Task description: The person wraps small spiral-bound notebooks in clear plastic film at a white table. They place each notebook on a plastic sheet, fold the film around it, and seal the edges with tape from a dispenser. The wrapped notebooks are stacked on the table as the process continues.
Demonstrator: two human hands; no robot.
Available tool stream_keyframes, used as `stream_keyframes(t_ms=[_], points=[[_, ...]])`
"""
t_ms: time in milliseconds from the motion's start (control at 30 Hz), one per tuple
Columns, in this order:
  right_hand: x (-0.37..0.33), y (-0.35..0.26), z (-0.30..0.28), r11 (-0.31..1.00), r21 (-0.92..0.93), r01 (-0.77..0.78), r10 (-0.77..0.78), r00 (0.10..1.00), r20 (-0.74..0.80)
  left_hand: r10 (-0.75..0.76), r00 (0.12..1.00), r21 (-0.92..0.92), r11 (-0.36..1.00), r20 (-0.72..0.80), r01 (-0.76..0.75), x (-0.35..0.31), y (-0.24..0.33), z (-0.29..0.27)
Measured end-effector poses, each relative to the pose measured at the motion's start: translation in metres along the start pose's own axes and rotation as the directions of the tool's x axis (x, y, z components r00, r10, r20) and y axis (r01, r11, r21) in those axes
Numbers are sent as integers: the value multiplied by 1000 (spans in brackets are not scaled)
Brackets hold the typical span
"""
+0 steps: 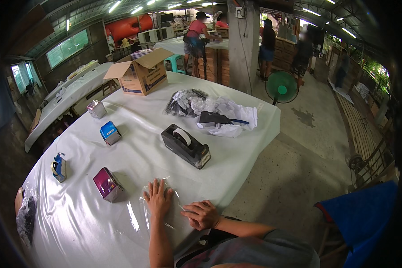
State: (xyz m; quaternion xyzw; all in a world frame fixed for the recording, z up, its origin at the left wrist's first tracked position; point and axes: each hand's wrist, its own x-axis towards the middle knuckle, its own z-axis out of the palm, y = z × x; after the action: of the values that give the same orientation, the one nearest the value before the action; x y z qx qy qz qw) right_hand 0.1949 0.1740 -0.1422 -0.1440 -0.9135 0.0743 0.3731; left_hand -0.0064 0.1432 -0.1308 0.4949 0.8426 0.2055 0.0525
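My left hand [158, 198] lies flat with its fingers spread on a clear plastic bag [170, 219], pressing it against the white-covered table. At the bag's right side, my right hand [202, 214] is closed, fingers curled and pinching its edge. Left of my hands sits a purple box-shaped pack [107, 183], apparently in clear wrap. Ahead of them is a black desktop tape dispenser [186, 145] with a white-cored roll. A blue pack [110, 132] rests farther off, and a pale pack [96, 108] lies beyond it.
A blue hand-held tape dispenser [59, 167] is at the left. An open cardboard box [140, 77] and crumpled plastic bags [228, 117] occupy the table's far side. A green fan [281, 87] stands past the right edge, near a concrete pillar [243, 49]. Several people are in the background.
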Motion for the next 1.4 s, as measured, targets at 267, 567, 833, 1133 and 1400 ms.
stream_keyframes(t_ms=[267, 567, 833, 1133, 1400], points=[[-2, 0, 1, 1000, -16, 10, -10, 1000, -2, 5, 1000, -2, 1000, -7, -5, 0, 1, 0], [-3, 2, 2, 999, -34, 20, -19, 1000, 12, 11, 1000, -5, 1000, -17, -11, -2, 1, -1], [-4, 3, 3, 999, -35, 23, -22, 999, 25, -2, 1000, -30, 1000, -11, 1, -1, 3, -3], [-7, 4, 3, 999, -36, 29, -27, 998, 52, -7, 1000, -27, 1000, -2, 7, -1, 4, -3], [-8, 3, 4, 1000, -12, 8, -8, 1000, 13, 9, 1000, 4, 1000, 7, -9, 2, 1, 2]])
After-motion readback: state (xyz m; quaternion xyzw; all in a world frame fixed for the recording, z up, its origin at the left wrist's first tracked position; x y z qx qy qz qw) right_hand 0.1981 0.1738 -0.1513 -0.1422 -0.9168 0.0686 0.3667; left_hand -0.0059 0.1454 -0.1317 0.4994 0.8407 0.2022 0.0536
